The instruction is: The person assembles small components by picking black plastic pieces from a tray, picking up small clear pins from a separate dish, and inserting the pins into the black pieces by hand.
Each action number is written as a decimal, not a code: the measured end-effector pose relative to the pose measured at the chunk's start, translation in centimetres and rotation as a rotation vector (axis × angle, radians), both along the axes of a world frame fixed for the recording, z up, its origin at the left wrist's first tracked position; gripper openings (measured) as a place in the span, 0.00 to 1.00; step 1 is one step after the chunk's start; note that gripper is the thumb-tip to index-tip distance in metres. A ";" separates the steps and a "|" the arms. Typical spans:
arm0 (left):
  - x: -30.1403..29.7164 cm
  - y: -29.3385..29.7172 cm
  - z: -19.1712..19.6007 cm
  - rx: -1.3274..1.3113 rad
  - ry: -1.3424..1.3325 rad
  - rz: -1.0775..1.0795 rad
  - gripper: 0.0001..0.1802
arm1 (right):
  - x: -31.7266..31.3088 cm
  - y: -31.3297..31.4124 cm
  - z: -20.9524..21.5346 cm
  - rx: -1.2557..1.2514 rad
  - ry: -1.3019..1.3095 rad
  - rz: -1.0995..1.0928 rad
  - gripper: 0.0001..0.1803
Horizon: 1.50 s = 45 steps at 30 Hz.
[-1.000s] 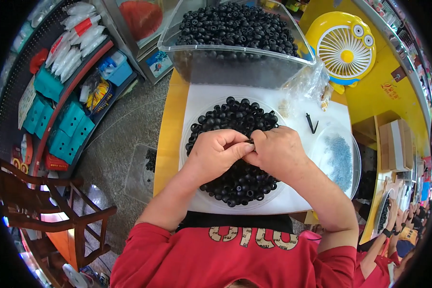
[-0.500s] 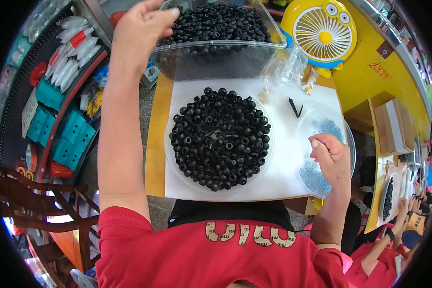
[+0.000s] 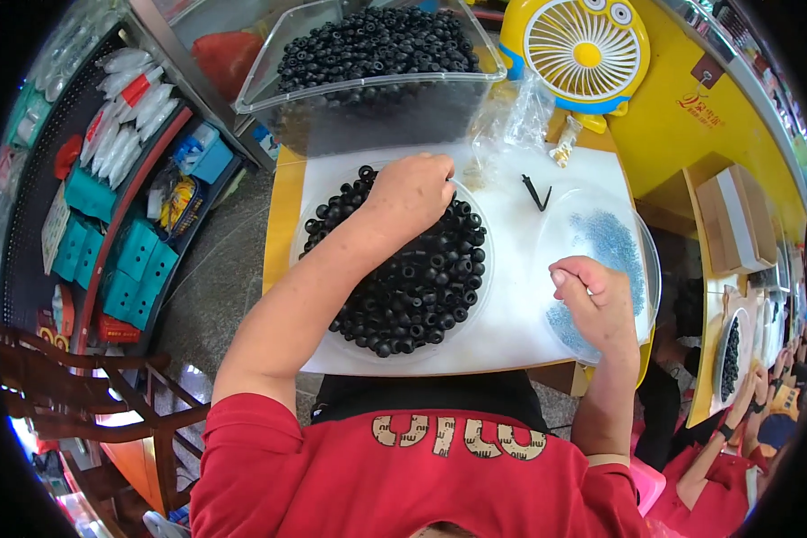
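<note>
Your left hand [image 3: 410,195] hovers over the black beads [image 3: 411,305], your curled right hand [image 3: 598,303] above the blue grains [image 3: 617,244]; neither grip can be determined. Both materials lie near, presumably for easy reach.

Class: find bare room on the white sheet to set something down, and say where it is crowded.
The white sheet is bare between the black-bead plate and blue-bead plate, below the V-shaped tool. The far side is crowded: tub, plastic bag, fan. The left hand and right hand are over the plates.
</note>
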<state>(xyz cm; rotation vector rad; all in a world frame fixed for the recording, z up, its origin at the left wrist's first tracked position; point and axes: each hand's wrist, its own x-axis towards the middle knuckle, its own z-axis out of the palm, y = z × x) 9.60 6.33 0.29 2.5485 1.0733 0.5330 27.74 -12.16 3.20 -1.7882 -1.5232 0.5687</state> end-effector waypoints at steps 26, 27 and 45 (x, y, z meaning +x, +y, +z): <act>-10.4 -1.7 2.5 -1.002 -1.218 0.081 0.08 | -3.6 3.7 0.8 -0.089 -0.111 0.163 0.06; -10.6 -1.5 1.9 -1.001 -1.228 0.085 0.08 | -4.3 4.4 0.7 -0.027 -0.129 0.230 0.06; -11.2 -1.2 -0.9 -1.298 -1.468 0.074 0.09 | -10.6 13.0 -2.5 0.004 -0.794 0.458 0.05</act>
